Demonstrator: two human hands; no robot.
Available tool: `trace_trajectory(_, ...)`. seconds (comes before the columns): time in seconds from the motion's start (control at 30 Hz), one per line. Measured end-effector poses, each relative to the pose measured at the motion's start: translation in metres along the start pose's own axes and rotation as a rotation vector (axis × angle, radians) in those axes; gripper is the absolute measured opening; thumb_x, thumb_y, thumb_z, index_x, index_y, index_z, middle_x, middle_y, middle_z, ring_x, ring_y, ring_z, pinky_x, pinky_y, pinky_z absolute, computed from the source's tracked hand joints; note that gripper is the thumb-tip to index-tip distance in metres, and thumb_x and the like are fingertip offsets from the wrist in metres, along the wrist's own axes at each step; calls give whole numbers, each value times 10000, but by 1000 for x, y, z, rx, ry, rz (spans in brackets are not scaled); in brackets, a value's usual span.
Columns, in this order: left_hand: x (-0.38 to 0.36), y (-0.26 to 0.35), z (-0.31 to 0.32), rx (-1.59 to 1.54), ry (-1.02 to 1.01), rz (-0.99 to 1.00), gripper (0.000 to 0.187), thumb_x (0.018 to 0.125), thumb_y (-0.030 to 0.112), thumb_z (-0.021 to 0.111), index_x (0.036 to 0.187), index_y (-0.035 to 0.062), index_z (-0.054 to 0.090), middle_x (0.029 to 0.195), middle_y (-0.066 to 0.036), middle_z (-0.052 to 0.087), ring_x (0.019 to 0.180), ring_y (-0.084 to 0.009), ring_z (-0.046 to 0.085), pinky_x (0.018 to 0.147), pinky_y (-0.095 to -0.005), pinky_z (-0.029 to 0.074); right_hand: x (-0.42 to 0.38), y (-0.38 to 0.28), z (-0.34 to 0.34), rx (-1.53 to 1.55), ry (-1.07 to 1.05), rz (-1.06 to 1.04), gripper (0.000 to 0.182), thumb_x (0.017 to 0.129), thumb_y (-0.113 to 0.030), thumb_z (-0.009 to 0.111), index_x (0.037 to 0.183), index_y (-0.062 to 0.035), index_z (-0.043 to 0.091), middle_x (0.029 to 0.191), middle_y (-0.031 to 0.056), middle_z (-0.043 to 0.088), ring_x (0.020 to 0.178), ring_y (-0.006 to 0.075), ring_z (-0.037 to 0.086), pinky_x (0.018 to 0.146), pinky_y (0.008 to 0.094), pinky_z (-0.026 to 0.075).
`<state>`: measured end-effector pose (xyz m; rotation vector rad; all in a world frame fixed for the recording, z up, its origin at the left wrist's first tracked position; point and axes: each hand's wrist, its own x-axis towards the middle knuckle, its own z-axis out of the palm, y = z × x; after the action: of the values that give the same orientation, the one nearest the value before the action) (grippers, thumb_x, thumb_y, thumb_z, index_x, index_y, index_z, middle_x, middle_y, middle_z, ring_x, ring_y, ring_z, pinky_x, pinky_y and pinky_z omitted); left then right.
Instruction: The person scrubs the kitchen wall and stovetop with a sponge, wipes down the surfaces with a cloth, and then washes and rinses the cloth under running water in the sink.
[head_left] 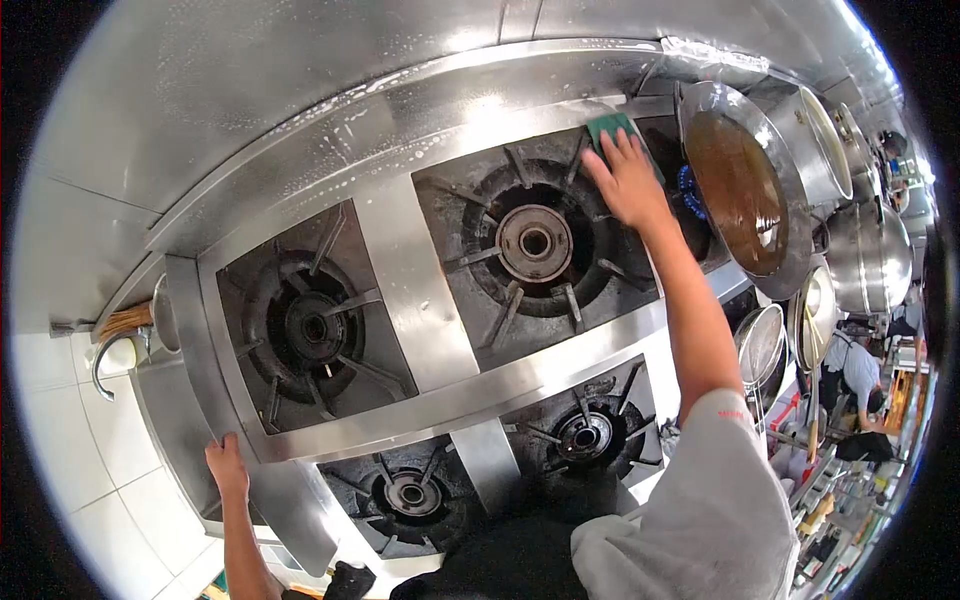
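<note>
Steel wall (300, 100): curved by the lens, rising behind the stove; white, foam-like spots along its lower ledge.

Range (405, 265): steel-framed, its recessed burner bays dark and stained, the strips between them bright.

Tiles (95, 430): white, at the left, beside a curved tap (100, 375).

Background, right: a busy kitchen, with a bent person (858, 370) in a pale top.

Pan (797, 225): wide, holding brown liquid (740, 190); set at the right over a lit burner, presumably for heat.

Domed steel vessel (868, 255) and open pot (802, 155): grouped beyond the pan, leaving the middle and left burners uncovered.

Rear middle burner (535, 240): no flame seen; its grate arms ring the head.

Strainer (763, 340): round, mesh, near the pan's front edge.

Right hand (633, 180): palm down, fingers extended and parted, not clamped; the fingertips lie over a pad, a flat posture suited to pressing it against the metal.

Left hand (230, 465): at the steel edge left of the range, probably as a brace; small in view, so whether it grips or merely rests cannot be told.

Green pad (608, 125): under the right fingertips, at the bay's rear right corner beside the ledge.

Flame (692, 192): blue, beneath the pan, near the right wrist.
</note>
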<state>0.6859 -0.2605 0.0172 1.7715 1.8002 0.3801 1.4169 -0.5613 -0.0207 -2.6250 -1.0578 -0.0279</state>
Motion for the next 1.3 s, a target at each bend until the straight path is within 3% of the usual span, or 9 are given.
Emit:
trace_trajectory(0.1, 9, -27, 4, -8, 141, 99, 365, 881, 195, 653, 633, 19, 452, 585, 5, 421, 550, -122, 382, 509, -394, 311, 58, -9, 6, -46, -61, 135, 938, 950, -797, 334, 1613, -133, 330, 1682, 231, 202, 1558, 445, 142, 1258, 521, 120)
trace_trajectory(0.23, -1, -5, 0, -11, 17, 74, 393, 884, 217, 643, 616, 12, 443, 589, -6, 416, 564, -128, 391, 515, -410, 322, 41, 1, 4, -18, -133, 173, 1016, 894, -878, 302, 1644, -194, 256, 1715, 199, 93, 1586, 396, 37, 1266, 512, 36)
trace_trajectory(0.5, 40, -54, 6, 134, -17, 150, 308, 887, 202, 612, 719, -52, 565, 615, -156, 500, 603, -236, 485, 591, -451, 402, -222, 10, -51, -104, -167, 76, 1115, 885, -780, 516, 1643, -49, 149, 1705, 236, 90, 1583, 407, 41, 1268, 532, 71)
trace_trajectory(0.57, 70, -105, 8, 806, 208, 981, 271, 916, 193, 592, 861, -71, 616, 731, -180, 567, 702, -270, 534, 677, -463, 432, -255, 9, -49, -53, -80, 34, 1106, 864, -691, 633, 1609, -1, 195, 1677, 266, 146, 1568, 430, 91, 1265, 534, 103)
trace_trajectory(0.6, 78, -109, 10, 863, 69, 663, 271, 955, 185, 570, 956, -78, 632, 838, -197, 618, 781, -294, 566, 732, -488, 436, -263, -4, -42, -7, -22, 48, 1094, 844, -639, 701, 1583, 21, 239, 1654, 281, 193, 1556, 445, 126, 1263, 535, 124)
trace_trajectory(0.67, 55, -68, 11, 253, -22, 271, 329, 953, 228, 568, 880, -85, 639, 775, -201, 639, 699, -325, 570, 681, -474, 453, -274, -37, -48, 240, 31, 97, 1055, 721, -552, 847, 1454, 35, 366, 1552, 287, 313, 1501, 471, 221, 1245, 545, 188)
trace_trajectory(0.8, 66, -56, 52, 239, 80, 364, 346, 969, 250, 563, 865, -70, 644, 749, -177, 640, 661, -291, 571, 644, -450, 461, -312, -124, -40, 192, -112, -3, 1216, 774, -739, 689, 1537, 113, 277, 1635, 331, 206, 1550, 462, 143, 1264, 546, 109)
trace_trajectory(1.03, 49, -11, 79, 281, 0, 426, 320, 979, 268, 571, 909, -29, 668, 774, -157, 659, 663, -276, 593, 638, -436, 484, -342, -276, -7, 271, -320, -288, 1314, 673, -742, 744, 1563, 102, 272, 1666, 292, 187, 1576, 418, 98, 1267, 548, 63)
trace_trajectory(1.3, 38, 25, 113, 361, -61, 568, 295, 990, 288, 581, 959, 18, 695, 804, -133, 681, 665, -259, 619, 632, -419, 510, -325, -282, 24, 219, -466, -238, 1264, 664, -709, 779, 1602, -12, 296, 1705, 228, 108, 1590, 378, 10, 1278, 507, 9)
